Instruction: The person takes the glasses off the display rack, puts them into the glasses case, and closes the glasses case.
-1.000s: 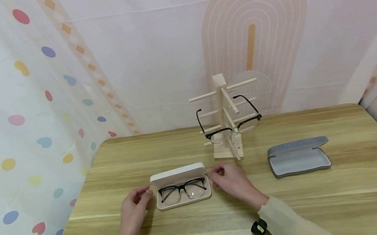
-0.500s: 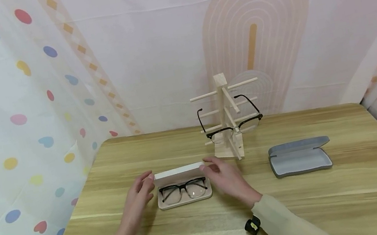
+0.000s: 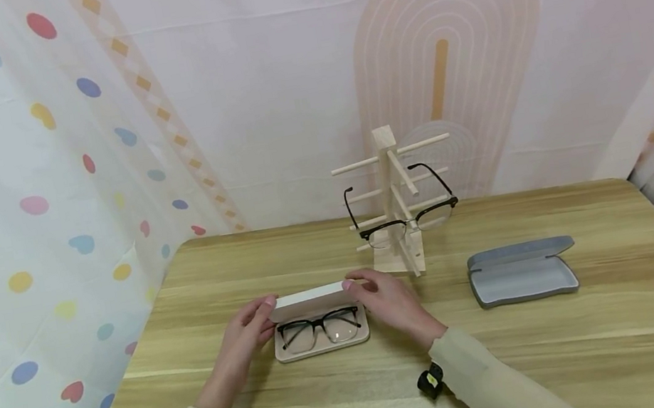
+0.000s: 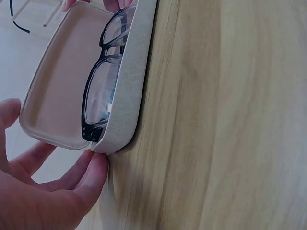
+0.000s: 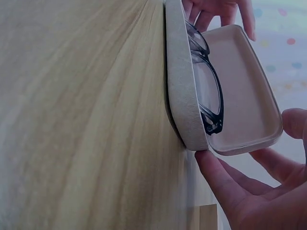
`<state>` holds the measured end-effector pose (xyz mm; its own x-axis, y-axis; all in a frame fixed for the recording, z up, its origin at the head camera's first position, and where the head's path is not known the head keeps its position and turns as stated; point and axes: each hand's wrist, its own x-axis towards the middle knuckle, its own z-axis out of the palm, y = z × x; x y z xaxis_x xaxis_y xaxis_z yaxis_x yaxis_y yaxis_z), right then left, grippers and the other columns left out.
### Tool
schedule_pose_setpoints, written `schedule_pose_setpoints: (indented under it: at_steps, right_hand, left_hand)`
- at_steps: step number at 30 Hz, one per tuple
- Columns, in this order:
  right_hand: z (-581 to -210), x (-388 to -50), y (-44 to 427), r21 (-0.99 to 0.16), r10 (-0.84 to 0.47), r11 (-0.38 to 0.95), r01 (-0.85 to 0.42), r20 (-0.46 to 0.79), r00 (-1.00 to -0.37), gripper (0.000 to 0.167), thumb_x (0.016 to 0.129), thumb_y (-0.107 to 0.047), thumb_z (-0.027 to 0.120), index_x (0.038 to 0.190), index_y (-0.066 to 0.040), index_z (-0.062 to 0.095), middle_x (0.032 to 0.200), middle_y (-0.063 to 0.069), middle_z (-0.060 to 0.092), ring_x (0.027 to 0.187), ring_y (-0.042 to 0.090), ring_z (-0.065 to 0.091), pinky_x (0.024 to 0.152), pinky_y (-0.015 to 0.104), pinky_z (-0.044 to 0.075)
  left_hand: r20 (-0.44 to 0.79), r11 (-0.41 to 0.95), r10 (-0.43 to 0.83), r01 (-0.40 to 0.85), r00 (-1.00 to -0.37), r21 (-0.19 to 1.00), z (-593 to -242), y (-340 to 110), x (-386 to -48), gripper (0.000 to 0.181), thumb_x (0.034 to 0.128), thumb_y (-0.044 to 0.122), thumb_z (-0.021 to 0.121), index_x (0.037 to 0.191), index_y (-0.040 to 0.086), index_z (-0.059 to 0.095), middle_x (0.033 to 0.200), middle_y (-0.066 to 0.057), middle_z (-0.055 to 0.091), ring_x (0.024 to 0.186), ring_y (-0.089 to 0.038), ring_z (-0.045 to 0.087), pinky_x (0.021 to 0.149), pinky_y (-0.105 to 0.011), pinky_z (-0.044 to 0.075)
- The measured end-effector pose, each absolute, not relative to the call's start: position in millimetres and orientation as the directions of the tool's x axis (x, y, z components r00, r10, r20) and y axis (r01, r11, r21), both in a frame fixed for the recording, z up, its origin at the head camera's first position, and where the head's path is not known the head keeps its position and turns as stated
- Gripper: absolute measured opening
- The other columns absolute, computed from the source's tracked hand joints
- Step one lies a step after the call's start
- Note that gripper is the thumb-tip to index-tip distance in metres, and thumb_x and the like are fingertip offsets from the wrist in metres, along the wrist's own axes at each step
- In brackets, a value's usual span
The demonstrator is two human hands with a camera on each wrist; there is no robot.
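Observation:
A white glasses case (image 3: 324, 352) lies raised-lidded on the table, with black-framed clear glasses (image 3: 319, 330) in its base. My left hand (image 3: 238, 343) grips the left end of the lid, thumb at its edge; in the left wrist view its fingertips (image 4: 98, 165) touch the case's corner. At the right end my right hand (image 3: 392, 301) holds the lid the same way. Seen from the right wrist, the thumb presses the rim of the pinkish lid lining (image 5: 240, 91) and a fingertip (image 5: 205, 160) meets the base corner. The lid stands tilted up behind the glasses.
Behind and right of the white case stands a wooden rack (image 3: 392, 186) with pegs, carrying half-rimmed black glasses (image 3: 384, 227). A grey case (image 3: 524, 280), lid up, sits farther right on the wooden table (image 3: 631, 312). A patterned curtain (image 3: 258, 100) hangs behind.
Both hands have moved from beside the case up to the ends of its lid and taken hold. The lid has tipped forward somewhat, showing less of its top.

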<state>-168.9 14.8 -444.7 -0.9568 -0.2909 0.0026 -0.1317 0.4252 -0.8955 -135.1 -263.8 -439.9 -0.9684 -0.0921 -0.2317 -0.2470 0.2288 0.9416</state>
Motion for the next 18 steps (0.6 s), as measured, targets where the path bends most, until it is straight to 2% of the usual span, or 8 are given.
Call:
schedule_pose_setpoints:
  at_steps: [9, 11, 16, 18]
  right_hand:
    - [-445, -171, 19, -0.898, -0.323, 0.425, -0.119, -0.028, -0.946, 0.050, 0.104, -0.053, 0.056, 0.135, -0.016, 0.068, 0.136, 0.014, 0.066, 0.125, 0.035, 0.061, 0.103, 0.055, 0.051]
    - [-446, -172, 21, -0.902, -0.336, 0.414, -0.120, -0.029, -0.941, 0.049, 0.103, -0.052, 0.058, 0.134, -0.016, 0.069, 0.135, 0.014, 0.066, 0.120, 0.034, 0.064, 0.102, 0.054, 0.052]
    - [-447, -174, 24, -0.932, -0.383, 0.351, -0.093, -0.053, -0.922, 0.044, 0.102, -0.044, 0.065, 0.132, -0.012, 0.069, 0.126, 0.014, 0.069, 0.102, 0.025, 0.068, 0.087, 0.043, 0.059]
    - [-447, -175, 25, -0.952, -0.407, 0.300, -0.055, -0.076, -0.910, 0.043, 0.101, -0.039, 0.068, 0.132, -0.009, 0.069, 0.125, 0.015, 0.068, 0.101, 0.025, 0.069, 0.084, 0.040, 0.061]
  left_hand:
    - [-0.221, 0.258, -0.064, -0.230, -0.973, 0.938, -441, -267, -134, 0.062, 0.1082, 0.038, 0.056, 0.148, -0.009, 0.047, 0.146, -0.035, 0.049, 0.129, -0.041, 0.057, 0.107, -0.040, 0.051]
    - [-0.221, 0.251, -0.064, -0.230, -0.973, 0.940, -441, -269, -135, 0.060, 0.1078, 0.036, 0.057, 0.146, -0.010, 0.049, 0.144, -0.034, 0.051, 0.127, -0.039, 0.059, 0.105, -0.039, 0.052]
    - [-0.235, 0.216, -0.048, -0.240, -0.971, 0.947, -442, -274, -136, 0.055, 0.1053, 0.029, 0.063, 0.142, -0.010, 0.053, 0.139, -0.030, 0.057, 0.118, -0.029, 0.065, 0.099, -0.034, 0.056]
    - [-0.241, 0.197, -0.023, -0.241, -0.970, 0.950, -442, -277, -136, 0.054, 0.1047, 0.026, 0.065, 0.142, -0.011, 0.053, 0.138, -0.028, 0.058, 0.117, -0.025, 0.065, 0.099, -0.034, 0.056]
